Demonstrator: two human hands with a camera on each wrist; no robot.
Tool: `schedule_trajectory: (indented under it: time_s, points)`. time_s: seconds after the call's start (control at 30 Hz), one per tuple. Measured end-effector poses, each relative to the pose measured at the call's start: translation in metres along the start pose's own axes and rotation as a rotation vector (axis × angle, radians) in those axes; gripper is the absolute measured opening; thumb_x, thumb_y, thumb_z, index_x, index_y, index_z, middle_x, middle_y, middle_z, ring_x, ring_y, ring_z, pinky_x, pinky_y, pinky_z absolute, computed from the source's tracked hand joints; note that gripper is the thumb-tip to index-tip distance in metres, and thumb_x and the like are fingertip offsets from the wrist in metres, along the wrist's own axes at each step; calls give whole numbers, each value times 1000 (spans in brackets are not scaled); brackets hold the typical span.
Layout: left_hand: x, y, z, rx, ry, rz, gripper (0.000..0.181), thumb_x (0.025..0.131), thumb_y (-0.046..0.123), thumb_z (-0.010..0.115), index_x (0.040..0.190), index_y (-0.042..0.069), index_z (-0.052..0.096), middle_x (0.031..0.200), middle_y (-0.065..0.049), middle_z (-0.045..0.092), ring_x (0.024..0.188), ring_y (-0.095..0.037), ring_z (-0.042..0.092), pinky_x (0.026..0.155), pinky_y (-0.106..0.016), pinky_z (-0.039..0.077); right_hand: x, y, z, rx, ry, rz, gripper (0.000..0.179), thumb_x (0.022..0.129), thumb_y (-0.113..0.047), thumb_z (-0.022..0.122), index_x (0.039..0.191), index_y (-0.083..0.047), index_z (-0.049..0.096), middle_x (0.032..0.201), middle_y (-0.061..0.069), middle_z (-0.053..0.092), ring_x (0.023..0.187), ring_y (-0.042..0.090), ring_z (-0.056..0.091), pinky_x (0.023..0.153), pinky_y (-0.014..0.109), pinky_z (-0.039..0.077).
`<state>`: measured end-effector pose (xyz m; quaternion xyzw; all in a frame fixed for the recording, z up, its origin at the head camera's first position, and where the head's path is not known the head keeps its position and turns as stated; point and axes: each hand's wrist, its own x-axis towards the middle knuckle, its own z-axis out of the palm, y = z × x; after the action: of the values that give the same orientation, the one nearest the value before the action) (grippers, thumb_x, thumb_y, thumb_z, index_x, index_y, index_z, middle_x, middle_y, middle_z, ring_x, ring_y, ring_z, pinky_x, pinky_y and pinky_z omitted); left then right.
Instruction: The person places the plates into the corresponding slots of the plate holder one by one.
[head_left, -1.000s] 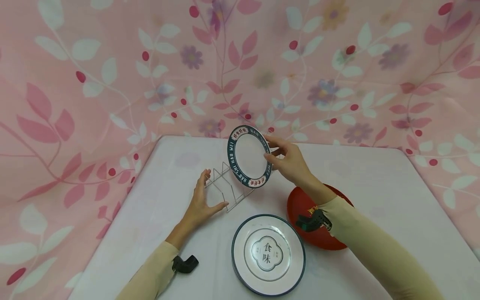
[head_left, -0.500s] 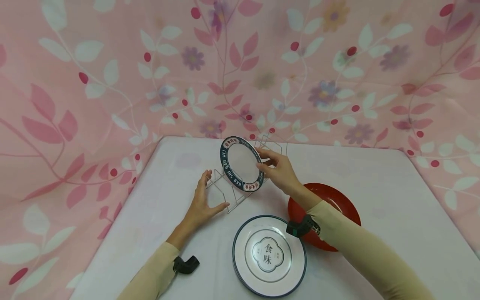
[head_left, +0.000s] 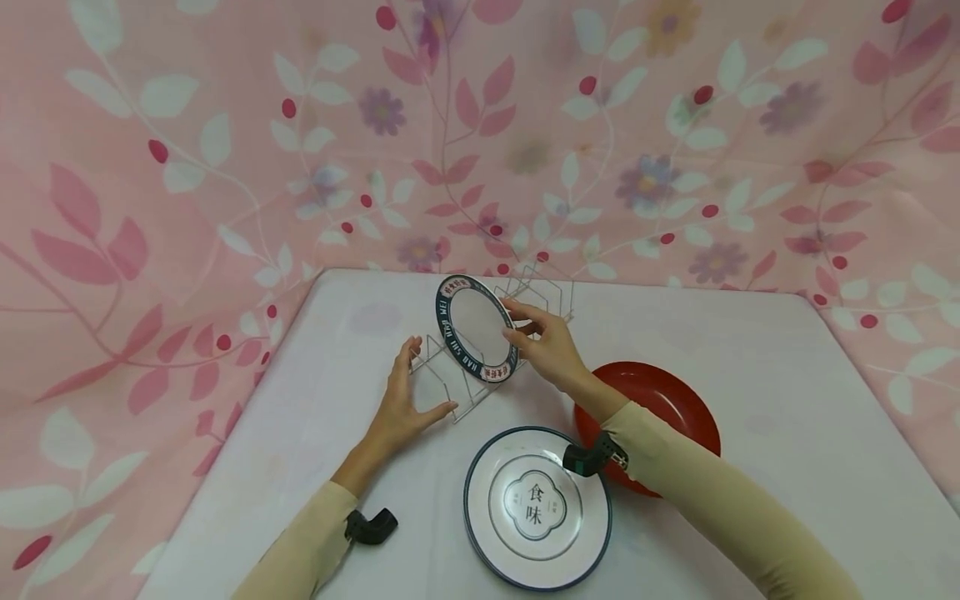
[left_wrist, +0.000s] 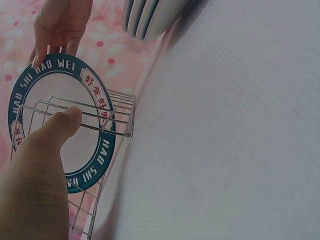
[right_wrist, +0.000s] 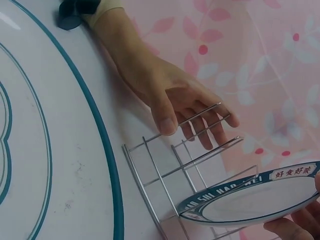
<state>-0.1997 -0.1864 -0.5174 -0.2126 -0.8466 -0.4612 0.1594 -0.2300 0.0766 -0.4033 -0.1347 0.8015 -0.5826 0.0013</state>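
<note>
My right hand point(head_left: 551, 346) grips the right rim of a small white plate point(head_left: 480, 321) with a dark teal lettered border. The plate stands tilted on edge over the wire dish rack point(head_left: 472, 407), its lower edge in among the wires in the right wrist view. My left hand point(head_left: 397, 417) holds the rack's near left end, thumb point(left_wrist: 70, 117) on one side and fingers point(right_wrist: 200, 125) on the other. In the left wrist view the plate point(left_wrist: 45, 90) shows behind the rack wires, with the right hand point(left_wrist: 62, 25) at its upper rim.
A larger white plate point(head_left: 536, 558) with a blue rim and characters at its centre lies at the front of the white table point(head_left: 750, 417). Beside it, partly under my right forearm, is a red plate point(head_left: 667, 392). A pink floral cloth point(head_left: 480, 125) hangs behind.
My right hand has moved the small plate left and slightly down onto the rack. More of the rack's far end and the red plate shows now. My left hand stays put.
</note>
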Motion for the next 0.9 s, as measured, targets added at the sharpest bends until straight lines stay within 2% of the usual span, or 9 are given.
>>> schedule_trajectory:
  time_s: [0.1, 0.23, 0.4, 0.6, 0.8, 0.9]
  points:
    - [1, 1, 0, -10, 2, 5, 125, 69, 24, 90, 158, 21, 3, 159, -14, 25, 146, -27, 25, 119, -50, 24, -1, -1, 0, -20, 0, -8, 48, 93, -11, 66, 140, -19, 56, 123, 15, 61, 95, 27, 60, 72, 33, 59]
    - [0, 2, 1, -20, 9, 2, 125, 68, 23, 90, 158, 20, 4, 157, -19, 28, 145, -28, 27, 119, -51, 25, -8, -5, -7, -9, -14, -3, 47, 95, -14, 64, 141, -17, 54, 125, 16, 60, 104, 31, 60, 80, 36, 60]
    - [-2, 4, -1, 19, 30, 7, 126, 67, 27, 92, 158, 19, 6, 155, -18, 32, 141, -30, 34, 116, -51, 29, -33, 1, -27, 18, -2, 13, 45, 96, -20, 63, 140, -14, 53, 127, 17, 61, 111, 32, 60, 81, 37, 59]
    - [-3, 7, -5, 45, 52, 12, 126, 64, 25, 93, 158, 16, 9, 152, -17, 37, 136, -31, 39, 114, -51, 33, -98, 18, -53, 21, -63, 86, 39, 97, -17, 62, 135, -9, 55, 124, 22, 62, 107, 39, 64, 76, 38, 60]
    - [1, 9, -6, 47, 50, 18, 126, 63, 26, 93, 158, 16, 11, 151, -15, 39, 133, -32, 42, 112, -52, 35, -160, 34, -77, -85, -89, 230, 37, 94, -19, 66, 128, -6, 60, 111, 17, 68, 87, 23, 69, 66, 31, 61]
    - [0, 11, -4, 41, 59, 21, 126, 62, 26, 94, 158, 15, 12, 149, -17, 41, 130, -32, 43, 111, -51, 35, -182, 35, -83, -89, -119, 315, 39, 93, -23, 68, 126, -5, 61, 105, 17, 68, 81, 22, 67, 63, 32, 61]
